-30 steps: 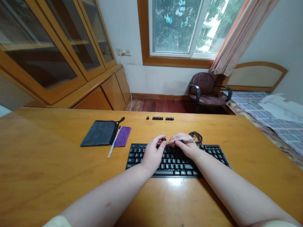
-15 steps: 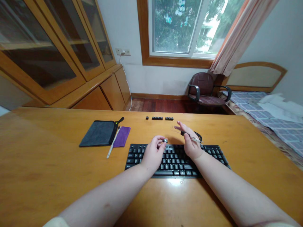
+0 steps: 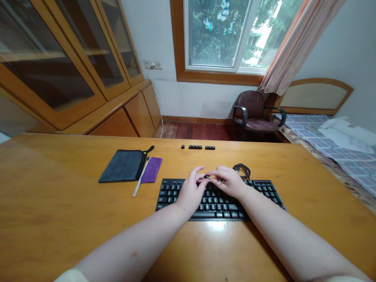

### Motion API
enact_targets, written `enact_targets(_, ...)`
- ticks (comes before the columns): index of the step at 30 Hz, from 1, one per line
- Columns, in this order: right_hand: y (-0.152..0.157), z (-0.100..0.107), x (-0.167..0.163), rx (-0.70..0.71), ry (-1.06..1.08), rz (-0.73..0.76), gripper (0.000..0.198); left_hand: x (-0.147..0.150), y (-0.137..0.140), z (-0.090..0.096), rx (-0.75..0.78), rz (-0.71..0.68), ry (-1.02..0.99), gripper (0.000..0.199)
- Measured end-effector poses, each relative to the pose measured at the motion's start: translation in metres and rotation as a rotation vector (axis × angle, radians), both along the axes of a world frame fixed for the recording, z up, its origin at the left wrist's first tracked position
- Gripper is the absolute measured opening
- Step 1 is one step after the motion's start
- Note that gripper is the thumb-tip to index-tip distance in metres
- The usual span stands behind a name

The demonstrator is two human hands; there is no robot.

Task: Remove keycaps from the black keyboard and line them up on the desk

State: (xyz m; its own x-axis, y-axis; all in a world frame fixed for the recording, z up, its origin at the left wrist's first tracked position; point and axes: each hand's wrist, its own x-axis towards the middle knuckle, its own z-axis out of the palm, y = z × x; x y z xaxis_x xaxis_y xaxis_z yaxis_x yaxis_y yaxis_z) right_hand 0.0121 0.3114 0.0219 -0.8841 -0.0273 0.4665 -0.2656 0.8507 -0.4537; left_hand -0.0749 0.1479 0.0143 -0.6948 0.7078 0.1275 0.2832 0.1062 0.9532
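A black computer keyboard (image 3: 219,203) lies on the wooden desk under both hands. Over its top row, my left hand (image 3: 190,192) pinches a small dark keycap (image 3: 207,176) between thumb and fingers. My right hand (image 3: 229,182) meets it there, with its thumb and index fingertip on the same keycap. A bit of a thin metal wire tool, which looks like a keycap puller (image 3: 221,180), shows under the right fingers; the rest is hidden in that hand. Behind the right wrist sits the coiled black cable (image 3: 243,169).
Several loose keycaps (image 3: 195,147) stand in a row near the desk's far edge. To the left lie a dark grey cloth (image 3: 122,165), a white-handled brush (image 3: 141,178) and a purple cloth (image 3: 152,170). Beyond the desk (image 3: 73,219) is a chair (image 3: 252,107).
My right hand has swung left and down from above the keyboard to the keycap in my left fingers. The puller it held out is now mostly hidden. My left hand has barely moved.
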Motion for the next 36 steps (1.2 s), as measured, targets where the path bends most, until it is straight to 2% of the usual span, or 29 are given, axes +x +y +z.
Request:
enact_targets(6, 0.003, -0.007, 0.0, -0.023, -0.09, -0.03, 0.022, 0.001, 0.001, -0.001, -0.022, -0.012, 0.004, 0.043)
enact_targets(9, -0.002, -0.001, 0.004, -0.046, -0.036, -0.117, 0.021, 0.002, 0.0, -0.002, -0.027, -0.006, 0.057, 0.05)
enact_targets(11, -0.003, 0.012, 0.006, -0.083, 0.03, -0.227, 0.021, 0.003, 0.0, -0.004, -0.03, -0.01, 0.089, 0.048)
enact_targets(14, 0.006, 0.042, -0.002, -0.108, 0.052, -0.341, 0.023, 0.003, 0.0, -0.006, -0.044, -0.017, 0.123, 0.043)
enact_targets(16, 0.023, 0.061, -0.018, -0.016, -0.014, -0.374, 0.023, 0.003, 0.0, -0.006, -0.053, -0.018, 0.143, 0.042)
enact_targets(18, 0.047, 0.071, -0.039, 0.107, -0.086, -0.443, 0.022, 0.004, 0.0, -0.005, -0.062, -0.023, 0.157, 0.04)
enact_targets(21, 0.082, 0.06, -0.07, 0.181, -0.135, -0.686, 0.022, 0.004, -0.001, -0.002, -0.081, -0.036, 0.159, 0.038)
enact_targets(23, 0.097, 0.041, -0.082, 0.201, -0.25, -0.734, 0.023, 0.004, -0.001, -0.001, -0.095, -0.039, 0.156, 0.037)
enact_targets(26, 0.104, 0.016, -0.088, 0.192, -0.348, -0.705, 0.024, 0.004, -0.002, -0.001, -0.106, -0.043, 0.161, 0.038)
enact_targets(28, 0.103, 0.008, -0.087, 0.19, -0.356, -0.693, 0.026, 0.004, -0.002, -0.001, -0.111, -0.051, 0.167, 0.038)
enact_targets(36, 0.104, 0.004, -0.087, 0.07, -0.452, -0.651, 0.026, 0.004, -0.002, 0.0, -0.13, -0.054, 0.156, 0.037)
